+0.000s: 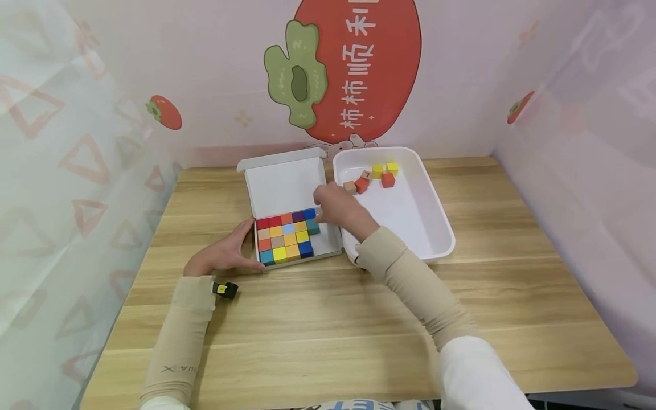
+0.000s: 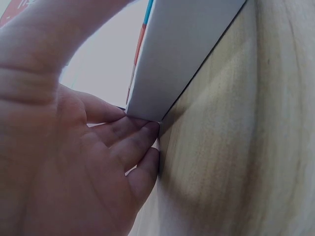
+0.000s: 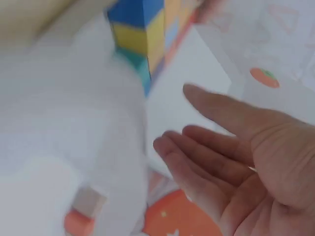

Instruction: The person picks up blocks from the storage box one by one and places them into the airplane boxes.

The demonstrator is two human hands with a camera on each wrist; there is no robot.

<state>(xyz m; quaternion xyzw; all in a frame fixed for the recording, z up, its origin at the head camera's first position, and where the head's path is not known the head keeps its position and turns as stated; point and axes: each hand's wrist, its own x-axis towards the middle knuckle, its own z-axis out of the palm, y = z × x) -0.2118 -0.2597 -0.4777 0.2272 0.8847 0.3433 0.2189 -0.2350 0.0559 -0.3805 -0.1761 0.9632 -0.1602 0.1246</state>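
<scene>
A white cardboard box lies with its lid raised at the back. Rows of coloured cubes fill its left and middle part; white floor shows at its right. My left hand rests at the box's left end, thumb by the front corner, fingers touching the side; the left wrist view shows their tips against the white wall. My right hand is above the box's right side, near the blue cube. In the right wrist view, its thumb and fingers are apart, with nothing between them.
Right of the box stands a white plastic tray, close against it. Several loose cubes, among them a red cube and a yellow cube, lie at its back. A printed curtain hangs behind the wooden table.
</scene>
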